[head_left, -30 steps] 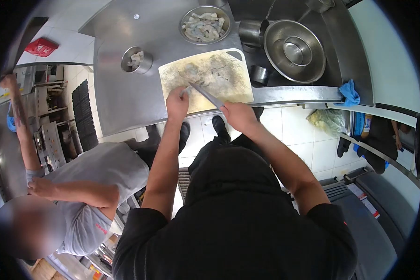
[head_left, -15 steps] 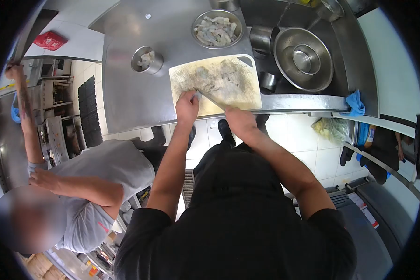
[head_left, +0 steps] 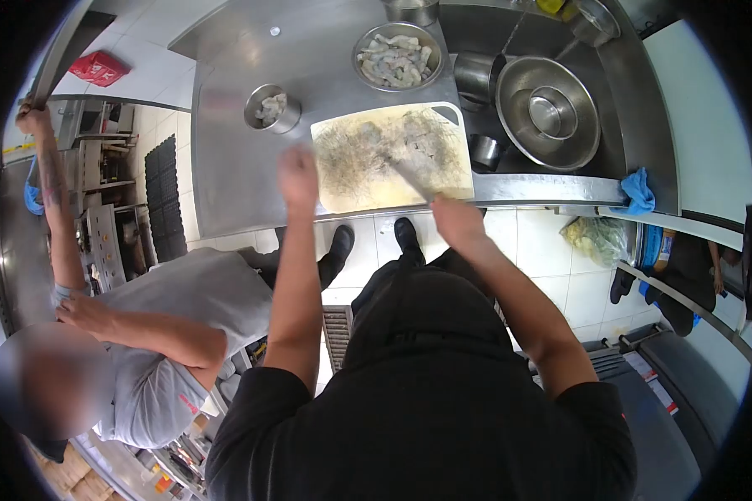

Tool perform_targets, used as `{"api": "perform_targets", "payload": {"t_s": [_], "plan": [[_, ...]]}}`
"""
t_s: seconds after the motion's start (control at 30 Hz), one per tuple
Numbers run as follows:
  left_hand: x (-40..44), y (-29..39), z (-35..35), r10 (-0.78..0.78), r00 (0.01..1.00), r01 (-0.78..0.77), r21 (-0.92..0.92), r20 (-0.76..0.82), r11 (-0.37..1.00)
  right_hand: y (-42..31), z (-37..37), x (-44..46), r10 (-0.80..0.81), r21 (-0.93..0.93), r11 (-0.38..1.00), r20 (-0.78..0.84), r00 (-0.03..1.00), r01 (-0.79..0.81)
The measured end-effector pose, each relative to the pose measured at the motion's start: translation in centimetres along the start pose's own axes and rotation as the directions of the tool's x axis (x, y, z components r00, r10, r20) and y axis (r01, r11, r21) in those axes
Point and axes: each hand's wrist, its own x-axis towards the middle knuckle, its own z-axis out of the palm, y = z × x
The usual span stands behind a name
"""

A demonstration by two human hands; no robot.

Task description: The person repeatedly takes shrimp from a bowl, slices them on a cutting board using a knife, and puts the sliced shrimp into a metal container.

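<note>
My right hand (head_left: 458, 221) is wrapped round the handle of a knife (head_left: 411, 180), whose blade lies low over the worn white cutting board (head_left: 342, 196). My left hand (head_left: 298, 174), smeared by motion, is at the board's left edge; whether it holds anything does not show. Beyond it stands a small metal pot (head_left: 286, 118) with pale pieces inside. Behind the board, a metal bowl (head_left: 359, 75) is filled with pale raw pieces that look like peeled shrimp (head_left: 397, 60). Some greyish translucent bits (head_left: 369, 132) lie on the board.
Right of the board is a sink with a large metal bowl (head_left: 589, 138), a smaller bowl nested in it, and metal pots (head_left: 472, 77). A blue cloth (head_left: 637, 192) hangs on the counter edge. On my left, a person in a grey shirt (head_left: 184, 288) stands close.
My left hand has moved left from the middle of the board to its left edge, away from the knife. The right hand and knife have shifted slightly right.
</note>
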Motion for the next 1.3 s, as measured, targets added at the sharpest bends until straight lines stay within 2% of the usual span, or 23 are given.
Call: {"api": "perform_targets", "payload": {"t_s": [0.03, 0.1, 0.13, 0.17, 0.27, 0.37, 0.47, 0.53, 0.6, 0.7, 0.8, 0.9, 1.07, 1.2, 1.3], "plan": [[2.1, 0.5, -1.5, -0.087, 0.996, 0.087, 0.055, -0.002, 0.995, 0.4, -0.8, -0.3, 0.039, 0.003, 0.999, 0.001, 0.999, -0.039], [6.5, -2.8, -1.9, -0.036, 0.993, 0.032, -0.039, -0.11, 0.999, 1.1, -2.8, -0.9, 0.127, 0.017, 0.992, -0.03, 0.991, -0.126], [8.3, -2.4, -2.9, 0.036, 0.988, -0.028, 0.054, -0.149, 0.998, 1.6, -3.3, -1.0, 0.168, 0.026, 0.986, -0.045, 0.985, -0.167], [10.0, -1.8, -3.9, 0.111, 0.978, -0.085, 0.149, -0.178, 0.985, 2.6, -3.1, -1.0, 0.143, 0.032, 0.99, -0.1, 0.985, -0.14], [13.2, -3.5, -2.8, 0.13, 0.981, -0.114, 0.117, -0.144, 0.987, 2.5, -4.1, -1.4, 0.166, 0.085, 0.984, -0.152, 0.974, -0.155], [13.2, -4.0, -0.5, 0.25, 0.967, -0.219, 0.319, -0.057, 0.922, 2.7, -2.9, -1.5, 0.121, 0.043, 0.992, -0.111, 0.986, -0.117], [9.8, 0.1, 0.4, 0.245, 0.969, -0.238, 0.319, 0.019, 0.917, 3.1, -1.5, -2.3, 0.135, 0.114, 0.985, -0.05, 0.99, -0.128], [6.5, 3.1, 2.5, 0.148, 0.976, -0.167, 0.116, 0.159, 0.979, 3.4, -1.6, -2.9, 0.136, 0.104, 0.986, -0.054, 0.989, -0.13], [3.7, 7.0, 4.2, 0.037, 0.946, -0.016, -0.065, 0.321, 0.998, 3.3, -2.5, -3.3, 0.139, 0.091, 0.987, -0.035, 0.99, -0.135], [1.8, 8.1, 7.5, 0.059, 0.93, -0.045, -0.047, 0.363, 0.998, 2.6, -4.4, -2.5, 0.124, 0.139, 0.983, -0.035, 0.992, -0.118], [1.7, 6.9, 9.3, 0.038, 0.932, -0.03, -0.028, 0.36, 0.999, 2.4, -4.6, 0.5, 0.048, 0.141, 0.99, -0.115, 0.992, -0.032], [2.0, 6.2, 9.1, 0.006, 0.922, 0.008, -0.034, 0.388, 0.999, 0.4, -6.5, 4.4, 0.06, 0.123, 0.991, -0.023, 0.998, -0.057], [1.9, 6.3, 9.1, -0.066, 0.906, 0.094, -0.046, 0.419, 0.995, -0.8, -6.1, 11.1, -0.008, 0.137, 0.99, -0.005, 1.0, 0.009], [1.5, 6.3, 9.1, -0.063, 0.916, 0.111, -0.101, 0.397, 0.989, -2.5, -7.1, 13.5, -0.036, 0.144, 0.989, 0.068, 0.997, 0.026], [1.4, 6.2, 9.0, -0.064, 0.921, 0.119, -0.12, 0.384, 0.986, -2.5, -6.7, 14.4, -0.089, 0.14, 0.987, 0.024, 0.996, 0.085]]}}
